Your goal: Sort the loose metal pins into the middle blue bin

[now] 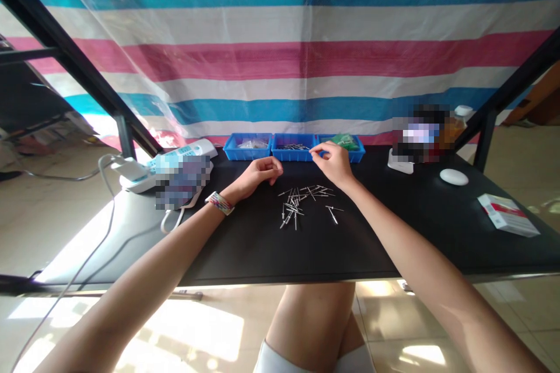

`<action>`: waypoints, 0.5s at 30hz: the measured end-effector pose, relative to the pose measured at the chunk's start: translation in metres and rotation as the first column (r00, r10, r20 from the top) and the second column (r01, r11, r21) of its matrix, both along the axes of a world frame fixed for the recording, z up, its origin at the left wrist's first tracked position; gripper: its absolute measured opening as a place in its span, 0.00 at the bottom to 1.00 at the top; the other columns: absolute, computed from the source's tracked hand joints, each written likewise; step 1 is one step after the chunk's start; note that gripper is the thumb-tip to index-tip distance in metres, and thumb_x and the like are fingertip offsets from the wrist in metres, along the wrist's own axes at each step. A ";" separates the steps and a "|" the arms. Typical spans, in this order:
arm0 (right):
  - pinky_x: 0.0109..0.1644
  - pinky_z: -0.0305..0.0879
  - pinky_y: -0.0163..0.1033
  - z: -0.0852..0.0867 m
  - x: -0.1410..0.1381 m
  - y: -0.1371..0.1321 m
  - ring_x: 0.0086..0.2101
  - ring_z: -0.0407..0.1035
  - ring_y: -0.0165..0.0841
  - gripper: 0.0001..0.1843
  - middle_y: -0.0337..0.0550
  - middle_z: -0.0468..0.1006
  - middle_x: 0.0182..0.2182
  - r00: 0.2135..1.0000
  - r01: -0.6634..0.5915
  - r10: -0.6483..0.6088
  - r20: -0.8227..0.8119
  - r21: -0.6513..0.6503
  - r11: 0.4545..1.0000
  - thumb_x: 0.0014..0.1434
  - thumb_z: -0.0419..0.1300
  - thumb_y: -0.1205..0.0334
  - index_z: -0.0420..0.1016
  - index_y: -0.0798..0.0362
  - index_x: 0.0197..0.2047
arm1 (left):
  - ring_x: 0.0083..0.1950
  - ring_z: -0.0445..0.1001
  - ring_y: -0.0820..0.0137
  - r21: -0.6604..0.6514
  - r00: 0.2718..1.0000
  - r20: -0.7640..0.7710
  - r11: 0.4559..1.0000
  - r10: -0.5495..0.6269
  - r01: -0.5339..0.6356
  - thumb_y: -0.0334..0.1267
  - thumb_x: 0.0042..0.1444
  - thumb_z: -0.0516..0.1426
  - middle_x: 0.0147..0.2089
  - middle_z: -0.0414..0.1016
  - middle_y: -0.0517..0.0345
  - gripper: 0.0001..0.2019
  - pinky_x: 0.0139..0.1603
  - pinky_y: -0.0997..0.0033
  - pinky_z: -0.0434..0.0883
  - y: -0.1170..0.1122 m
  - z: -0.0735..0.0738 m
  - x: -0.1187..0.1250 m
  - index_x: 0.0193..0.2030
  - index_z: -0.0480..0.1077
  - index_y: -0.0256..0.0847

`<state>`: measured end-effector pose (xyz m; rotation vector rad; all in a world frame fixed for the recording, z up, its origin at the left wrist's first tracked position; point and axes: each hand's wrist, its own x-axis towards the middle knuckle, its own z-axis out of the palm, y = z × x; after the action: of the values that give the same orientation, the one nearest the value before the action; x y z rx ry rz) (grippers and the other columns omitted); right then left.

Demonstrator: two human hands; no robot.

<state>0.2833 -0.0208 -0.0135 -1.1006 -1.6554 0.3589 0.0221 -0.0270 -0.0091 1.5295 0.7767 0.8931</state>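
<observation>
My right hand [332, 162] is at the near right edge of the middle blue bin [294, 155], thumb and forefinger pinched on a thin silvery pin that looks like a blind rivet [307, 149]. Similar rivets lie inside that bin. To its left, my left hand [261, 175] rests just above the table with fingers curled inward; whatever may be in them is hidden. Between my forearms, a loose pile of blind rivets [294, 204] is scattered on the black table [245, 250]. A few rivets [334, 214] lie apart on the right.
A left bin [247, 153] holds clear plastic packets, and a right bin [356, 154] holds green material. On the left are a power strip [192, 151] with cables and a blurred device. A white oval object [454, 177], a small box [508, 215] and a bottle stand right.
</observation>
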 end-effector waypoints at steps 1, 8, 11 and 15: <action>0.35 0.65 0.40 -0.001 0.001 -0.003 0.29 0.69 0.33 0.07 0.44 0.82 0.34 0.997 -0.071 0.073 0.040 -0.042 0.997 0.58 0.64 0.63 0.85 0.51 0.34 | 0.27 0.67 0.75 0.003 1.000 -0.004 1.000 -0.003 0.003 0.45 0.52 0.71 0.28 0.70 0.62 0.16 0.31 0.73 0.62 0.000 0.000 0.000 0.35 0.73 0.37; 0.35 0.61 0.36 0.001 -0.004 -0.021 0.26 0.65 0.27 0.05 0.38 0.80 0.32 0.839 -0.365 0.445 0.314 -0.283 0.887 0.52 0.69 0.71 0.86 0.52 0.32 | 0.27 0.67 0.75 0.003 1.000 -0.014 1.000 -0.006 0.006 0.46 0.52 0.70 0.29 0.71 0.62 0.16 0.31 0.73 0.62 0.000 0.000 0.000 0.35 0.73 0.37; 0.36 0.61 0.35 0.001 -0.007 -0.025 0.30 0.69 0.28 0.07 0.39 0.80 0.32 0.798 -0.349 0.450 0.401 -0.301 0.887 0.51 0.70 0.73 0.86 0.53 0.33 | 0.27 0.67 0.75 -0.015 1.000 -0.007 1.000 -0.008 0.007 0.46 0.53 0.70 0.28 0.71 0.62 0.16 0.31 0.73 0.63 0.001 -0.001 -0.001 0.35 0.73 0.37; 0.38 0.62 0.35 0.000 -0.011 -0.027 0.33 0.72 0.30 0.07 0.39 0.80 0.32 0.809 -0.319 0.434 0.397 -0.323 0.891 0.50 0.68 0.74 0.83 0.54 0.31 | 0.27 0.69 0.74 -0.069 1.000 -0.001 0.998 0.001 -0.001 0.45 0.54 0.69 0.28 0.72 0.61 0.15 0.31 0.73 0.64 0.002 -0.002 -0.002 0.36 0.73 0.37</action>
<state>0.2721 -0.0477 -0.0136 -1.0791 -2.3233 0.6080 0.0197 -0.0246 -0.0111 1.4693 0.8017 0.8579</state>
